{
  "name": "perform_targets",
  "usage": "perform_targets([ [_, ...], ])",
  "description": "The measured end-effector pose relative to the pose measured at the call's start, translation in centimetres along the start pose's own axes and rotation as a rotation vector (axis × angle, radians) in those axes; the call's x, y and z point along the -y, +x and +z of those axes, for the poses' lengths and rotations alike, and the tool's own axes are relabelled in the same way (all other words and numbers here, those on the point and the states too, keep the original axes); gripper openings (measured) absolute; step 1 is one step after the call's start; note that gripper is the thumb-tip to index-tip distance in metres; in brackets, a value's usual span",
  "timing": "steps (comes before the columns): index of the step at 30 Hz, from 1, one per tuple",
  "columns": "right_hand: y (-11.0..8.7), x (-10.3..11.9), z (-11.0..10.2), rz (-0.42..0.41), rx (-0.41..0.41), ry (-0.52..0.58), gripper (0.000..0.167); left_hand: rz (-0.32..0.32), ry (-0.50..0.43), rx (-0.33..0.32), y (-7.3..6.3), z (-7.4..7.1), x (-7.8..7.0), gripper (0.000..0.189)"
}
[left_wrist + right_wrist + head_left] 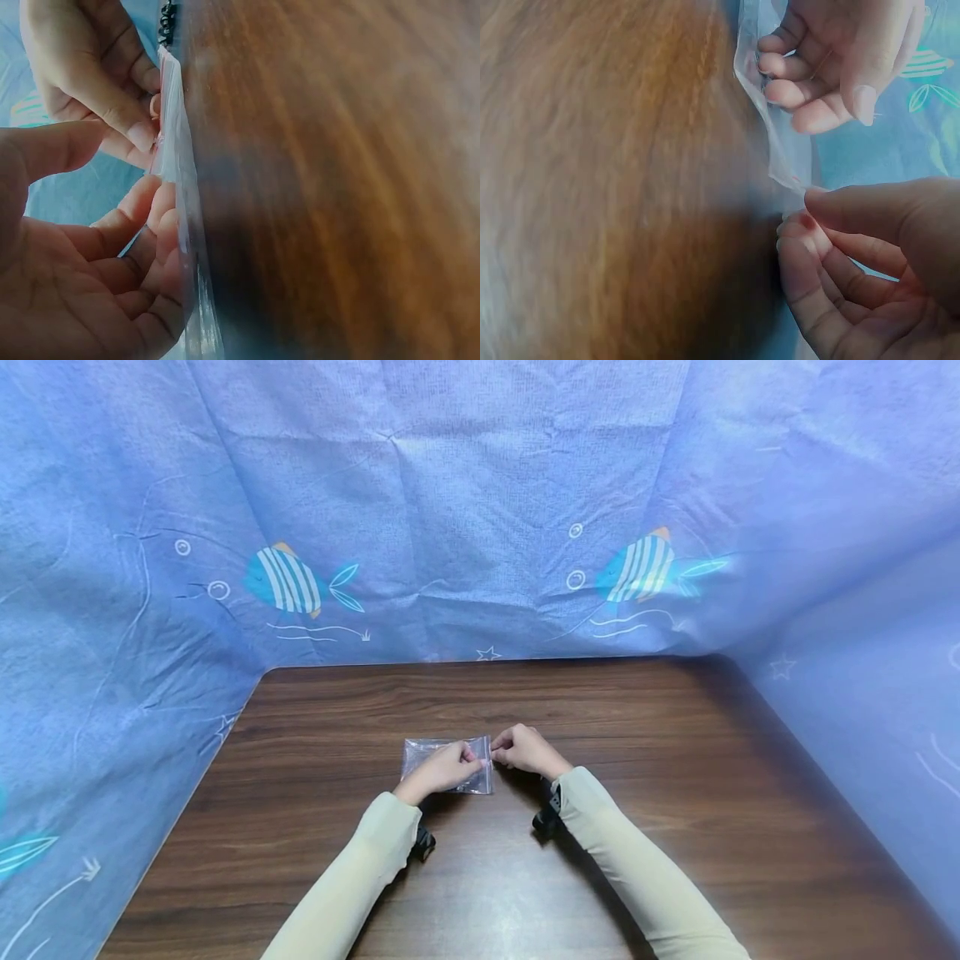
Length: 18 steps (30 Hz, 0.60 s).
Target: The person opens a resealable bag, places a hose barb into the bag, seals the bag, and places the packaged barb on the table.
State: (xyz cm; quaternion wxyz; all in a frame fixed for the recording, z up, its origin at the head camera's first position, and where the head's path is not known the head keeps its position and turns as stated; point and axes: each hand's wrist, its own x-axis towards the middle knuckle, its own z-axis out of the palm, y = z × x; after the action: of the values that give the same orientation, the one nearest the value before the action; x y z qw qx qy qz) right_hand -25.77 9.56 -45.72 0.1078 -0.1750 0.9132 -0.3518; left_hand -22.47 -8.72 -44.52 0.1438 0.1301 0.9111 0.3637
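A clear plastic zip bag (420, 751) lies flat near the middle of the table, its zip edge toward the right. The left hand (442, 768) is over the bag; in the left wrist view its bent fingers (161, 217) rest against the plastic, with the thumb (64, 150) held apart. At the zip edge, the right hand (525, 750) pinches a corner of the bag between thumb and forefinger, as the right wrist view shows at the bag's edge (763, 112). Part of the bag is hidden under the left hand.
The dark wood-grain table (675, 760) spreads out around both hands. Blue cloth (480, 510) printed with fish hangs behind it and along both sides. Black devices (547, 814) are strapped under the wrists.
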Motion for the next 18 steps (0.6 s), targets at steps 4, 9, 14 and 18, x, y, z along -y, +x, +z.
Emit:
perform_targets([
  [4,0.1,0.0,0.3,0.017,0.001,0.043,0.012,-0.005,-0.024,0.017,0.2,0.0,0.5,0.024],
  [9,0.2,0.0,0.6,0.055,0.026,0.206,0.012,0.000,-0.038,0.018,0.1,0.0,0.8,0.025],
  [14,0.3,0.0,0.9,0.096,0.060,0.400,0.015,0.024,-0.057,0.007,0.2,0.2,1.0,0.025],
  [18,0.5,-0.2,1.2,0.102,0.059,0.457,0.015,0.017,-0.067,-0.007,0.4,0.4,1.3,0.024],
])
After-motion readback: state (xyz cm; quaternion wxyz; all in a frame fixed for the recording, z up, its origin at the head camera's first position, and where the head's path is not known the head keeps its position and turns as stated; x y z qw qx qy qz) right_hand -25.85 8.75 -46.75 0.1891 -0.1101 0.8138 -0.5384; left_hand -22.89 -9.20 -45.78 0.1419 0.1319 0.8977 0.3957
